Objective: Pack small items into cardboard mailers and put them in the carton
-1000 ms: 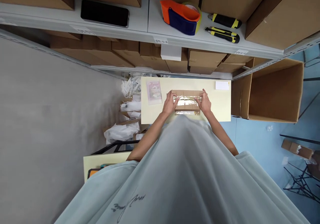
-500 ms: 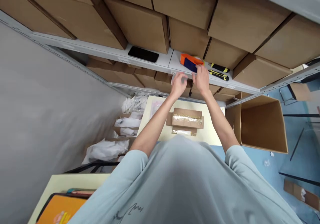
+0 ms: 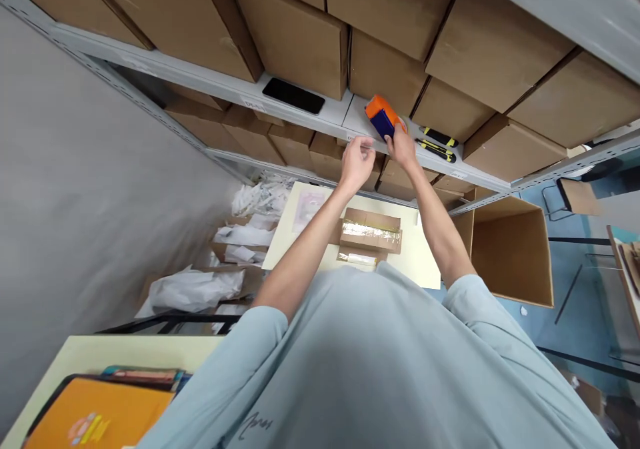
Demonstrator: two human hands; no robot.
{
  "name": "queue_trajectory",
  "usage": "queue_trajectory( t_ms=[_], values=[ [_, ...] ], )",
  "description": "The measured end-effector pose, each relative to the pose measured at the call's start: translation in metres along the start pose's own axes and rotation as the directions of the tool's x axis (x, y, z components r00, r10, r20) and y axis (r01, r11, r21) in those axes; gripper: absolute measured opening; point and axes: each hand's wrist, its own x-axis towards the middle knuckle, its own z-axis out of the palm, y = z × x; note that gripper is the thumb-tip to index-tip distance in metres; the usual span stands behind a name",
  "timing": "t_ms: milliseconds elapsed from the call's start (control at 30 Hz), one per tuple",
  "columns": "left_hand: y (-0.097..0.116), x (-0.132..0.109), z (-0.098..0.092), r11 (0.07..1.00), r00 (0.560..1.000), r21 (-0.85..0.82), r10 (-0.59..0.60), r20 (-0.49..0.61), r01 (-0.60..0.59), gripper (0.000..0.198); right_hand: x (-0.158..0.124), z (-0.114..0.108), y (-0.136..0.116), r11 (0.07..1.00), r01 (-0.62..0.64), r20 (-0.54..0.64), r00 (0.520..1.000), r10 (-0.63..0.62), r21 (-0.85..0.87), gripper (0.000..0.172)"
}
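At the shelf edge, my right hand point(image 3: 401, 147) is closed on an orange and dark-blue tape dispenser point(image 3: 383, 117), which is tilted up on the shelf. Part of a tape roll shows behind my fingers. Just to the left, my left hand point(image 3: 358, 162) has its fingers curled together at the shelf's front edge. Whatever they pinch, if anything, is too small to make out. Below my arms, a flattish cardboard box point(image 3: 371, 229) with shiny clear tape across it lies on the cream table point(image 3: 423, 262).
Two black-and-yellow box cutters point(image 3: 437, 149) lie right of the dispenser, and a black phone point(image 3: 294, 95) lies left. Cardboard boxes point(image 3: 290, 35) fill the shelves. A large open carton point(image 3: 515, 249) stands right. White wrapping point(image 3: 193, 293) is heaped left; an orange folder point(image 3: 100, 412) lies behind.
My right hand has tipped the tape dispenser more upright and now grips it by its lower end. My left hand stays close by, its fingers curled. The view has shifted slightly.
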Motion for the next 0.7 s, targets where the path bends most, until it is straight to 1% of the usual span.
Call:
queue_trajectory(
  t_ms=[33,67,133,167,233,267,333,433,567,600,633,700],
  values=[
    [-0.003,-0.016,-0.005,0.999,1.0,-0.038,-0.023,0.007,0.023,0.02,-0.023,0.006,-0.002,0.988,-0.015,-0.047,0.999,0.023,0.151,0.073],
    [-0.006,-0.034,-0.011,0.997,0.999,-0.071,-0.04,0.02,0.042,0.019,-0.05,0.014,-0.006,0.948,-0.028,-0.07,0.996,0.053,0.318,0.077],
    [-0.009,-0.077,-0.022,0.992,0.996,-0.109,-0.064,0.061,0.071,0.019,-0.109,0.032,-0.018,0.796,-0.008,-0.085,0.994,0.074,0.605,0.086],
    [-0.008,-0.099,-0.028,0.99,0.994,-0.115,-0.072,0.087,0.082,0.019,-0.139,0.04,-0.026,0.713,-0.004,-0.084,0.993,0.089,0.702,0.088],
    [-0.006,-0.141,-0.038,0.989,0.987,-0.11,-0.086,0.139,0.102,0.019,-0.193,0.053,-0.043,0.584,-0.042,-0.052,0.988,0.143,0.811,0.084],
    [-0.004,-0.158,-0.042,0.989,0.982,-0.1,-0.093,0.161,0.11,0.021,-0.215,0.058,-0.051,0.54,-0.071,-0.029,0.984,0.174,0.839,0.082],
    [0.0,-0.186,-0.05,0.991,0.976,-0.063,-0.104,0.194,0.118,0.025,-0.248,0.065,-0.064,0.482,-0.132,0.025,0.975,0.222,0.866,0.081],
    [0.004,-0.211,-0.061,0.995,0.968,0.003,-0.096,0.233,0.098,0.031,-0.274,0.068,-0.076,0.405,-0.193,0.095,0.964,0.25,0.894,0.081],
    [0.007,-0.23,-0.075,0.997,0.95,0.061,-0.062,0.307,0.045,0.032,-0.285,0.068,-0.079,0.266,-0.3,0.247,0.945,0.214,0.916,0.082],
    [0.008,-0.233,-0.079,0.996,0.943,0.079,-0.061,0.327,0.037,0.032,-0.287,0.068,-0.079,0.245,-0.329,0.284,0.937,0.202,0.912,0.083],
    [0.01,-0.234,-0.083,0.995,0.937,0.094,-0.065,0.343,0.034,0.032,-0.289,0.068,-0.079,0.241,-0.348,0.305,0.932,0.197,0.906,0.085],
    [0.017,-0.234,-0.091,0.994,0.937,0.095,-0.085,0.338,0.055,0.031,-0.294,0.067,-0.08,0.275,-0.354,0.305,0.93,0.205,0.894,0.088]
  ],
)
